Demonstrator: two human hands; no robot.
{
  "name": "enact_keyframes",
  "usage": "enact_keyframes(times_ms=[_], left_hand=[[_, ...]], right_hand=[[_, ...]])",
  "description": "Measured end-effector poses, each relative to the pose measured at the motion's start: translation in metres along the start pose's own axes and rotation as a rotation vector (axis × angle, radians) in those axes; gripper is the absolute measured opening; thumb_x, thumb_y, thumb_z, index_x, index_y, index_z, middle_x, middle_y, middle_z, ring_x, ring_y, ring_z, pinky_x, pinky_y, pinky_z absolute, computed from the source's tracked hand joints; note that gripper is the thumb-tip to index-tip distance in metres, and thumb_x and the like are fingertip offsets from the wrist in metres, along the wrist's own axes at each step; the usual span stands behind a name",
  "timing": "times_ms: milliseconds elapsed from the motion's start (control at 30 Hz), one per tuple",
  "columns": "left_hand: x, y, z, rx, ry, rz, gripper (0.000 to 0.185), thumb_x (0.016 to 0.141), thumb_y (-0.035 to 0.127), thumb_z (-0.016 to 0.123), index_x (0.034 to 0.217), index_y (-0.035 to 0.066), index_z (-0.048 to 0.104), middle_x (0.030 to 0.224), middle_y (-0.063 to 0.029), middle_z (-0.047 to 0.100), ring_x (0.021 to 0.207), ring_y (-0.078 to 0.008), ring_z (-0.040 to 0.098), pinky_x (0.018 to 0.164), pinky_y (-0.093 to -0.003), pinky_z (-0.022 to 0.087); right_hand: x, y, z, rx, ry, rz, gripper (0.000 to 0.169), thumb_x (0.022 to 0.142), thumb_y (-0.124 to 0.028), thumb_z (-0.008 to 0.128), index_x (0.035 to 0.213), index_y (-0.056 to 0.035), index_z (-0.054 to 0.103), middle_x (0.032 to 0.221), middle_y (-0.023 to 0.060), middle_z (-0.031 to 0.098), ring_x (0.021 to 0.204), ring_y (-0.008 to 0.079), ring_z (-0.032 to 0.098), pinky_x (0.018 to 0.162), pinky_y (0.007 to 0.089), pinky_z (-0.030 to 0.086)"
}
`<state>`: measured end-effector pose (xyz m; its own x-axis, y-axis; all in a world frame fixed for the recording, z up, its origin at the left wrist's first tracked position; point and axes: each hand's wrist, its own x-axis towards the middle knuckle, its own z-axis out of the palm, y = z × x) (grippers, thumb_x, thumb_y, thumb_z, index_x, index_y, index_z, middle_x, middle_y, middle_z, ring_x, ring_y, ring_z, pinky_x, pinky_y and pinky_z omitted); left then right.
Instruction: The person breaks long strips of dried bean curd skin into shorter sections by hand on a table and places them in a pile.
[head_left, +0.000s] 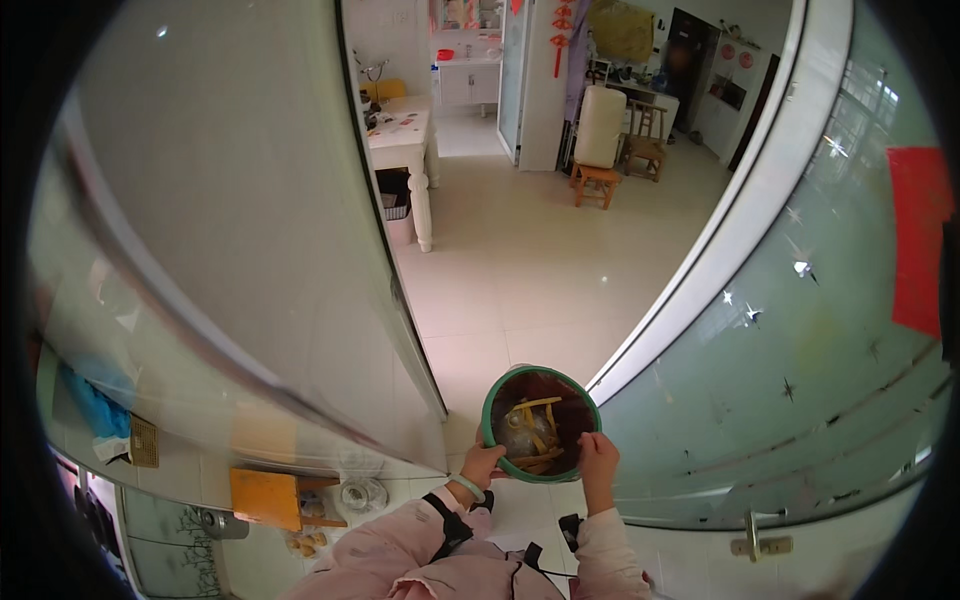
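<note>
A round bin (576, 416) with a green rim and dark reddish-brown inner wall is held in front of my body. Its mouth faces up towards me. Inside lie yellowish strips (536, 435) that look like peels, with crumpled clear plastic (514, 439) beneath them. My left hand (484, 463) grips the near left side, its thumb over the rim. At the near right, the fingers of my right hand (599, 457) are closed on the rim. The outer wall is mostly hidden from above.
I stand at a doorway between a pale panel (262, 187) and a frosted glass door (750, 375) with a metal handle (757, 536). An orange stool (266, 499) is at lower left. Beyond are a white table (401, 131) and a small stool (595, 176) bearing a cushion-like object (600, 127).
</note>
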<state>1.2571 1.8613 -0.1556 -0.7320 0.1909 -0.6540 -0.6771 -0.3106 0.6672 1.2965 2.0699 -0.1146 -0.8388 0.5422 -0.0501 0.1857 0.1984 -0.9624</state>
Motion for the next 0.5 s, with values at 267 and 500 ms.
enact_keyframes(times_ms=[267, 500], left_hand=[[0.057, 0.068, 0.003, -0.061, 0.17, 0.036, 0.03, 0.082, 0.012, 0.059, 0.106, -0.002, 0.05, 0.095, -0.0119, 0.056, 0.081, -0.0273, 0.062, 0.076, -0.0453, 0.057], [0.101, 0.116, 0.014, -0.239, 0.371, 0.148, 0.031, 0.081, 0.01, 0.059, 0.108, -0.002, 0.049, 0.097, -0.0137, 0.056, 0.081, -0.0279, 0.062, 0.072, -0.045, 0.057]], right_hand=[[0.107, -0.004, 0.114, -0.424, -0.208, -0.305, 0.014, 0.079, -0.015, 0.057, 0.07, -0.0046, 0.059, 0.074, 0.0134, 0.058, 0.072, 0.0328, 0.059, 0.066, 0.0426, 0.046], [0.2, -0.065, 0.174, -0.499, -0.495, -0.259, 0.031, 0.081, -0.025, 0.065, 0.063, -0.0018, 0.054, 0.068, 0.0139, 0.059, 0.062, 0.0334, 0.055, 0.057, 0.0444, 0.042]])
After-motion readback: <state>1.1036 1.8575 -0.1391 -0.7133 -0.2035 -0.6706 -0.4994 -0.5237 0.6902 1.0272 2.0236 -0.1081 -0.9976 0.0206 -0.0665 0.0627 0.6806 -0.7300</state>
